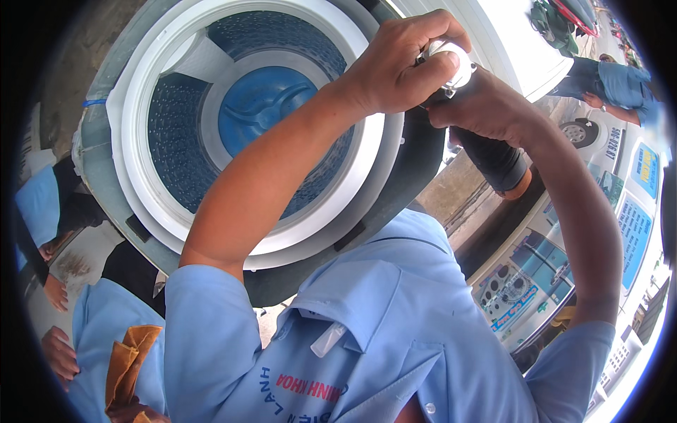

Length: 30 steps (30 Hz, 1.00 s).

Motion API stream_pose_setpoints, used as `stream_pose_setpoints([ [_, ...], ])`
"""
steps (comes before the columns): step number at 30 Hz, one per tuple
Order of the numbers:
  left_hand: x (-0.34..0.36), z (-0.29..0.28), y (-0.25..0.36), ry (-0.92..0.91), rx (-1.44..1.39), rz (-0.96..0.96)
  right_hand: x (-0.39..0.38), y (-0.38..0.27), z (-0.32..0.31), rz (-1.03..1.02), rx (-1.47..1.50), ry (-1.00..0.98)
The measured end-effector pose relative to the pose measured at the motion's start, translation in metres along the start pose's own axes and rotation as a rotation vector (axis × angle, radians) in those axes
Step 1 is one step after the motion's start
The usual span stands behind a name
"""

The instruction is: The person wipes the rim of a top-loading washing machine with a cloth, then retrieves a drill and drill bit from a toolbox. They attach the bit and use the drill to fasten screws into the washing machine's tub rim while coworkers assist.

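Both of my hands are raised together over the right side of an open top-loading washing machine point(96, 151). Between them is a round, silvery-white metal part point(451, 67) with small tabs on its edge. My left hand point(409, 60) is closed on its top and left side, with the thumb pressed on the upper face. Below it and to the right, my right hand point(490, 106) is wrapped round the lower portion, which is dark and mostly hidden by my fingers. Inside the machine, a white ring point(134, 141) surrounds the perforated tub, and a blue pulsator point(261, 106) lies at its bottom.
At the left, people in light blue shirts point(113, 317) stand close to the machine; an orange-brown cloth or glove point(127, 366) shows there. A white van point(599, 141) with printed panels is parked at the right. Another person point(624, 84) stands beyond.
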State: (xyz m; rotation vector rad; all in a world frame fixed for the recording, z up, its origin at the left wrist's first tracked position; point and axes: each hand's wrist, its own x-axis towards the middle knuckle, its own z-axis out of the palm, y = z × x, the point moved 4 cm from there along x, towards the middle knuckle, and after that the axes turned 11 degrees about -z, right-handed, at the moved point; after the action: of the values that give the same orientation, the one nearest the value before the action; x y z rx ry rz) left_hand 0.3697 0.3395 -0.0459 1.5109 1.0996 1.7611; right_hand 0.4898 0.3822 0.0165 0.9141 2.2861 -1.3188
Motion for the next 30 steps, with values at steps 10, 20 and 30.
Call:
stream_pose_setpoints([
  [10,-0.025,-0.028,0.006,0.046,-0.057,-0.317,0.005,0.011,0.002,0.065,0.003,-0.036],
  [20,-0.116,-0.046,-0.030,-0.024,0.619,-0.487,0.004,-0.001,-0.004,0.042,0.045,-0.074],
  [30,-0.131,-0.011,-0.044,-0.036,0.680,-0.633,-0.002,-0.010,0.001,-0.064,-0.072,0.109],
])
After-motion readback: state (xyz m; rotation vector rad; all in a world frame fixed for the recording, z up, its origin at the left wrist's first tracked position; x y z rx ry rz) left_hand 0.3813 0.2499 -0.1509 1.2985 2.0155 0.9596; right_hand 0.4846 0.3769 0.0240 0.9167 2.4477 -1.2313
